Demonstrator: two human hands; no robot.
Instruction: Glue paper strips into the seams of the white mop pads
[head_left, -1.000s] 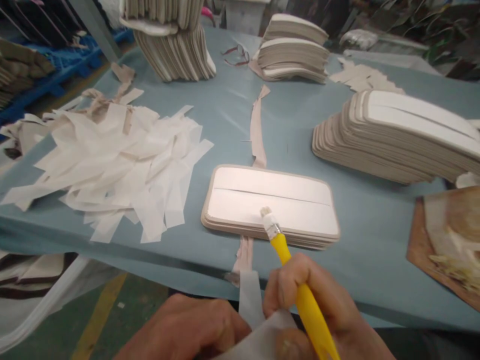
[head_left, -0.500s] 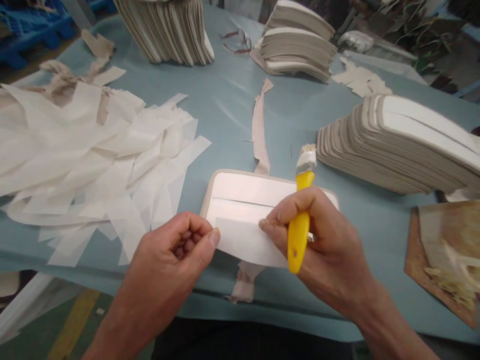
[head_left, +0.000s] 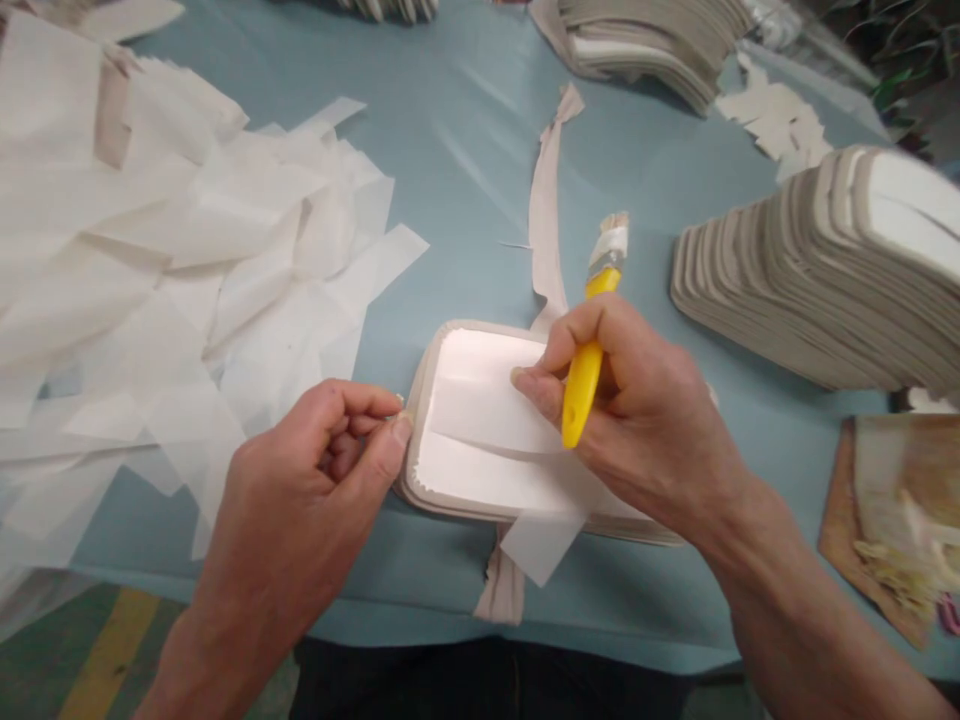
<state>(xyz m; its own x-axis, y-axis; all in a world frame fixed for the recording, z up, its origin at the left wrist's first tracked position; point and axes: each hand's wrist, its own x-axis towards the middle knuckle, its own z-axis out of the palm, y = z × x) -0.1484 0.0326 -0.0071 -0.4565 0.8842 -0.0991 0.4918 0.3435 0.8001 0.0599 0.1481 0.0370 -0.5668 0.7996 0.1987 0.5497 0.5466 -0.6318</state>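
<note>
- Compared with half a second back, the left hand [head_left: 330,470] has slid off the paper strip [head_left: 487,415] to the left rim of the pad stack [head_left: 450,490], and the strip now bows up instead of lying flat.
- Left hand: thumb and forefinger pinched tight right at that rim. Can't tell if anything's caught between them.
- Right hand [head_left: 637,420]: wrapped around the yellow-handled brush [head_left: 589,360], bristles pointing away, while its fingertips [head_left: 525,380] press the strip onto the top pad.
- Strip's loose end hangs over the stack's near edge.
- Stack sits near the front edge of the blue table [head_left: 465,150], with a heap of white paper offcuts [head_left: 187,260] to the left and a bigger stack of pads [head_left: 825,270] to the right.
</note>
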